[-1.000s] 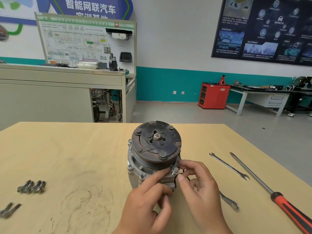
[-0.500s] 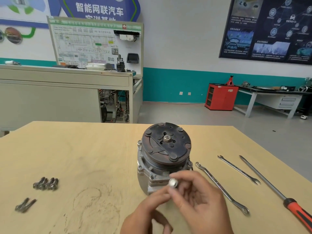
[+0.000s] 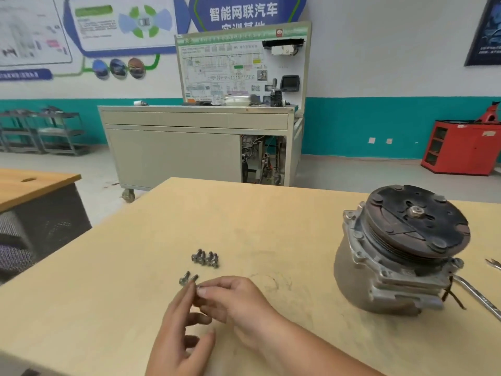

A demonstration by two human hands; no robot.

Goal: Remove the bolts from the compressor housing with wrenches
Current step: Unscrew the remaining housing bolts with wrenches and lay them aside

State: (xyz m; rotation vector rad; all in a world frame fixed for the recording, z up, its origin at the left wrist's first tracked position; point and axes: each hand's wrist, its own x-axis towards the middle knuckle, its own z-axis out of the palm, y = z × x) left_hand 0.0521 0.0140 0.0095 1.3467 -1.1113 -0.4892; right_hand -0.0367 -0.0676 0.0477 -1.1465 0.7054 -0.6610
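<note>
The right hand (image 3: 244,308) comes in from the lower right and pinches a small silver bolt (image 3: 197,289) between thumb and forefinger, low over the table (image 3: 122,267). The left hand (image 3: 176,332) rises from the bottom edge; its forefinger stretches straight up to meet the bolt, and its other fingers are loosely bent and hold nothing. Just beyond the fingertips lies a pair of bolts (image 3: 187,279), almost touching the left forefinger, and a little farther back four more bolts (image 3: 205,258) lie packed side by side. Well to the right the compressor (image 3: 379,275) sits on the table, its dark clutch plate (image 3: 417,215) tilted up and facing the camera. Right of it lies a wrench (image 3: 479,298), its near end hidden behind the housing, and the open end of a second wrench (image 3: 493,263) shows at the frame edge. Across the floor stand a grey trainer cabinet (image 3: 189,147) and a red cabinet (image 3: 466,147)
</note>
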